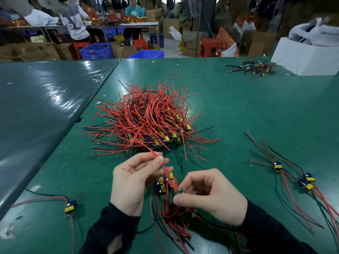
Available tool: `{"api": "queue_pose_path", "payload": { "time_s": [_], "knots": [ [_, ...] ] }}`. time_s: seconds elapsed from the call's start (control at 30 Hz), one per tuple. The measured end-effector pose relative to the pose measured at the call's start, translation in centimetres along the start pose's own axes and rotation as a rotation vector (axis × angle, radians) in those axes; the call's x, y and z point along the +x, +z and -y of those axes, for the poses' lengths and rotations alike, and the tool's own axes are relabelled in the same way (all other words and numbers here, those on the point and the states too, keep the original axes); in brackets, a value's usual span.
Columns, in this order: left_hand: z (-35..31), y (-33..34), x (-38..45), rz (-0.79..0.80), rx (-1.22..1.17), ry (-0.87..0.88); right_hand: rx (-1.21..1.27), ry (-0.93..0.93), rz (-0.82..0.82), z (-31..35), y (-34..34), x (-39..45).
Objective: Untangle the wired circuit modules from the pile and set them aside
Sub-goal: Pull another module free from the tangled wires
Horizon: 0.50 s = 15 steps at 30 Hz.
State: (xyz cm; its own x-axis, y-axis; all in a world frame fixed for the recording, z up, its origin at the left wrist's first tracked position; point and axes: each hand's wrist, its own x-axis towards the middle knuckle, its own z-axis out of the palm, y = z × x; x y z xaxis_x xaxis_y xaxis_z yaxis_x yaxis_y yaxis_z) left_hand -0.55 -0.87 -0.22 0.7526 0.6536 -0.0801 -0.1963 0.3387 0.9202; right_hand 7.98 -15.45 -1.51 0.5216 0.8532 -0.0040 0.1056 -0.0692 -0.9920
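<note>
Your left hand (134, 182) pinches a red wire (159, 158), your right hand (207, 195) pinches its circuit module (178, 191); tugging hard risks snapping the solder joint.

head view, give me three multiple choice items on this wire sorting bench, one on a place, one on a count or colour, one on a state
1. Where does the single yellow-and-blue circuit module with red and black wires lie?
A. near left of the green table mat
B. on the white box
C. atop the pile

2. How many modules lie in the set-aside group of wired modules at the right?
A. one
B. three
C. seven

3. What is the left hand doing?
A. resting flat
B. pinching a red wire
C. holding scissors

Answers: 1 A, it lies alone near the left edge; 2 B, three yellow bodies show; 3 B, thumb and fingers close on the wire.
</note>
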Motion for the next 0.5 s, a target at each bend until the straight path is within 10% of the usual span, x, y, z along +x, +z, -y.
{"api": "queue_pose_path", "payload": {
  "time_s": [0.5],
  "knots": [
    [-0.5,-0.8,0.7,-0.15,-0.113,0.259,0.053,0.022,0.058,0.5,-1.3,-0.2]
  ]
}}
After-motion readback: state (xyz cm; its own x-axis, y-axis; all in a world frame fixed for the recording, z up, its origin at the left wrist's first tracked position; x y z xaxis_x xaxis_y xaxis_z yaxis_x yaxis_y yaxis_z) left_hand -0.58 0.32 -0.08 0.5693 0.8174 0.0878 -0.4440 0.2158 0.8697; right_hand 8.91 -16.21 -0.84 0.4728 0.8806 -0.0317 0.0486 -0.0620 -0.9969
